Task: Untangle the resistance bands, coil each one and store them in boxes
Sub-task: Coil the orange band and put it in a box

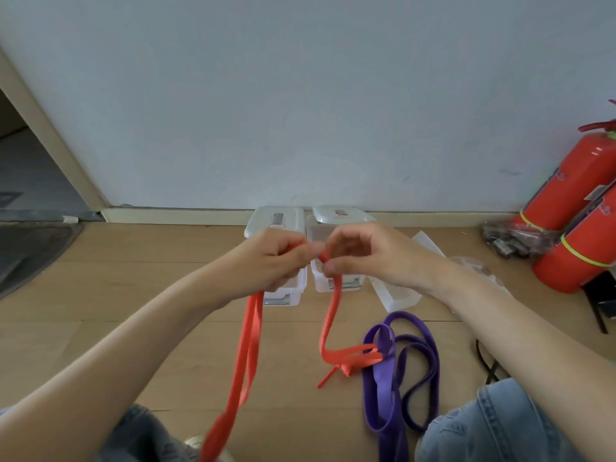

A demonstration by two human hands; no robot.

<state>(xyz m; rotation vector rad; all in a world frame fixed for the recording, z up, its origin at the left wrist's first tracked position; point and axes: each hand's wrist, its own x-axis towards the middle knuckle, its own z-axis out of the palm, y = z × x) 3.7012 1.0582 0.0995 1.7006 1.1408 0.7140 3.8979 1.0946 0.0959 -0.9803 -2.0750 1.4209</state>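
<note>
Both hands hold an orange resistance band (248, 351) up over the wooden floor. My left hand (271, 258) is closed around it, and two strands hang from it toward my left knee. My right hand (363, 255) pinches the band just beside the left hand; one strand drops from it to a bunched, knotted part (350, 360) on the floor. That part touches a purple resistance band (386, 385) lying in loose loops by my right knee. Two clear plastic boxes stand by the wall behind my hands, the left box (276, 221) and the right box (336, 216), each with a lid on top.
A third clear box or lid (396, 295) lies tilted on the floor right of the boxes, next to clear plastic wrap (476, 265). Two red fire extinguishers (580, 208) lean at the far right. A dark mat (30, 248) and doorway are at the left. A black cable (486, 361) runs by my right knee.
</note>
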